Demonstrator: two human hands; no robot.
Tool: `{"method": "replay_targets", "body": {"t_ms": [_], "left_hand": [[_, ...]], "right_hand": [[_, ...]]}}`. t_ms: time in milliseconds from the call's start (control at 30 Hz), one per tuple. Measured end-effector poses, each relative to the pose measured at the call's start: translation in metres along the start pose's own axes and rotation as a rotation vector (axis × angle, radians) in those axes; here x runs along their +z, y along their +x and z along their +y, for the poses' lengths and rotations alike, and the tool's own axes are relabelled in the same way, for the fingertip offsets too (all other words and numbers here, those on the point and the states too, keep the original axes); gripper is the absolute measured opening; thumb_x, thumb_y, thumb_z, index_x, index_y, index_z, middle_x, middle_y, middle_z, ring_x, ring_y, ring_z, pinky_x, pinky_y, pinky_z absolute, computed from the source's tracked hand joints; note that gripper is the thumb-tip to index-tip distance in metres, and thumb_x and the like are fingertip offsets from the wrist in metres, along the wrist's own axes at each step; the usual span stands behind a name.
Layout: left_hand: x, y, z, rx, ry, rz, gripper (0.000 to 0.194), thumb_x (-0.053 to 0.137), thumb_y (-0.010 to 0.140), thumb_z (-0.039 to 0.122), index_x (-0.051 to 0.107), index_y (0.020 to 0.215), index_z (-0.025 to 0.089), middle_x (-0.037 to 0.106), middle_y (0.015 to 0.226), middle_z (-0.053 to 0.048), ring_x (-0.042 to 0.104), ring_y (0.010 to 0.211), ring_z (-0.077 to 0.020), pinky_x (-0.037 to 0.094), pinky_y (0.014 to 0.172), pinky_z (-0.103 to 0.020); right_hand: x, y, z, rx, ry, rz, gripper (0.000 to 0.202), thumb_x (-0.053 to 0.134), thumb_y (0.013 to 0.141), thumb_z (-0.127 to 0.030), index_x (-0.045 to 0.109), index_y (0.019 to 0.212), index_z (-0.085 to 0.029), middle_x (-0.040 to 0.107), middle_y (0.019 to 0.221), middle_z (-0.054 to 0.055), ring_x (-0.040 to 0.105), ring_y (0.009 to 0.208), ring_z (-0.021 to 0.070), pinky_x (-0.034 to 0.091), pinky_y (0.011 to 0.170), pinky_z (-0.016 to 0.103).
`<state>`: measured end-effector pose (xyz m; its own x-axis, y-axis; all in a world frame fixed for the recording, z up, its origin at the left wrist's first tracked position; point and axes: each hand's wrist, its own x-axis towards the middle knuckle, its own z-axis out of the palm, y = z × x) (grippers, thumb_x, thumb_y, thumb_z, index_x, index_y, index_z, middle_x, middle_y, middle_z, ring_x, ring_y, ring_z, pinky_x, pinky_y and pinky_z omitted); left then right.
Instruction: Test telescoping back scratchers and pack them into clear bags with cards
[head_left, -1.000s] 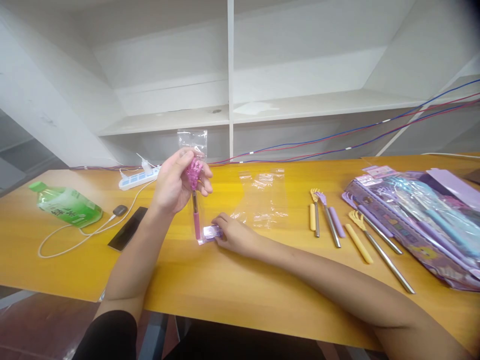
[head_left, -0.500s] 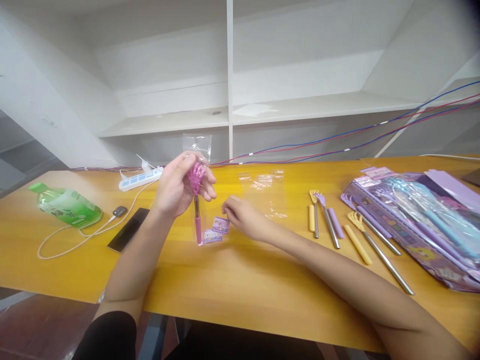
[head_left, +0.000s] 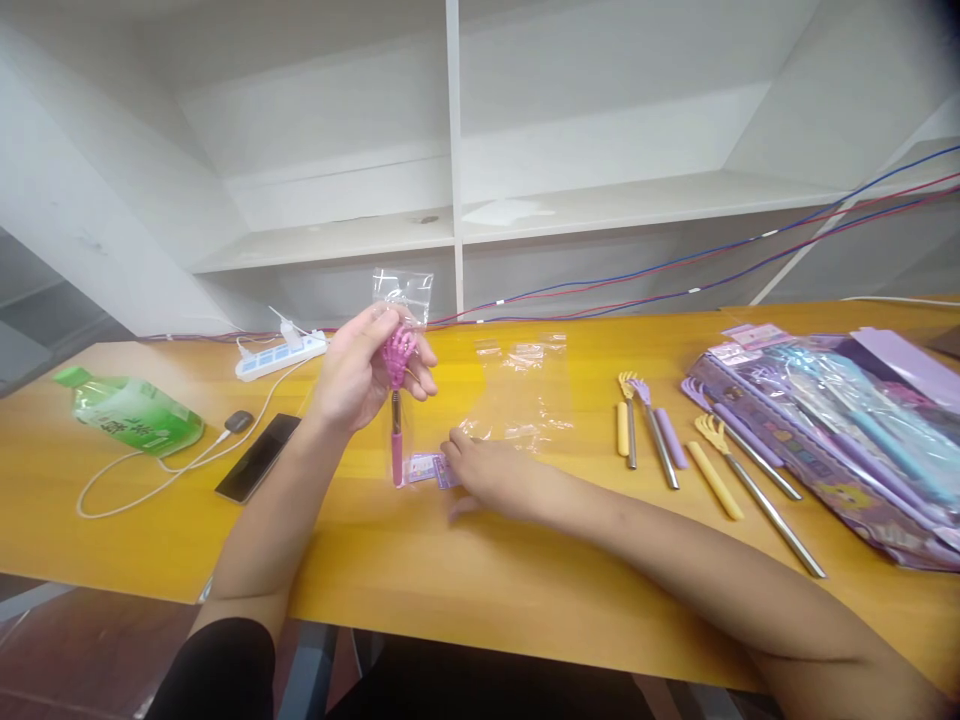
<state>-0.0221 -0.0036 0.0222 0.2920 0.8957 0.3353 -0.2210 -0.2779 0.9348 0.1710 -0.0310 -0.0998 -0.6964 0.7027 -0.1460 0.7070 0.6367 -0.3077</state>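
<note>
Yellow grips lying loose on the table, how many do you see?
2. One yellow grip lies left of the shorter yellow-clawed rod, the other yellow grip left of the longer yellow-clawed rod. More could be hidden in the purple package.

White shelving (head_left: 454,130) behind wooden table (head_left: 375,570)

the back scratcher (head_left: 397,405) is pink at claw and grip, silver between; its bag (head_left: 404,287) is clear. the cards (head_left: 421,467) are purple and white. loose scratchers (head_left: 775,516) show yellow or purple claws on silver rods. the bottle (head_left: 135,415) is green, the phone (head_left: 259,458) black, the tabletop (head_left: 525,590) orange-yellow, the box (head_left: 814,475) purple with a yellow figure.
</note>
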Motion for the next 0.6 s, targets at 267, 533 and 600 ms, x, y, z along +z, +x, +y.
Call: {"method": "replay_targets", "body": {"t_ms": [267,533,600], "left_hand": [[0.001,-0.001,0.001,-0.005,-0.024,-0.041,0.035,0.076,0.098,0.049,0.062,0.099,0.017,0.077,0.076,-0.004,0.076,0.052,-0.0195,0.06,0.044,-0.025],[0.003,0.0,-0.006,-0.035,-0.051,-0.074,0.036,0.076,0.098,0.049,0.061,0.101,0.017,0.078,0.076,-0.004,0.077,0.054,-0.0207,0.062,0.047,-0.026],[0.004,0.001,-0.009,-0.05,-0.059,-0.078,0.037,0.077,0.097,0.05,0.06,0.102,0.017,0.078,0.076,-0.004,0.077,0.055,-0.0208,0.062,0.047,-0.025]], "right_hand": [[0.005,0.012,0.009,0.073,0.097,-0.077,0.045,0.092,0.087,-0.04,0.065,0.114,-0.016,0.063,0.12,0.009,0.061,0.08,0.0153,0.043,0.067,0.027],[0.013,0.02,0.016,0.089,0.247,-0.092,0.047,0.095,0.078,-0.034,0.062,0.109,-0.019,0.068,0.109,0.005,0.062,0.081,0.0151,0.039,0.064,0.026],[0.01,0.018,0.013,0.055,0.277,-0.108,0.038,0.089,0.084,-0.031,0.061,0.107,-0.021,0.07,0.102,0.003,0.062,0.077,0.0141,0.037,0.061,0.025]]}}
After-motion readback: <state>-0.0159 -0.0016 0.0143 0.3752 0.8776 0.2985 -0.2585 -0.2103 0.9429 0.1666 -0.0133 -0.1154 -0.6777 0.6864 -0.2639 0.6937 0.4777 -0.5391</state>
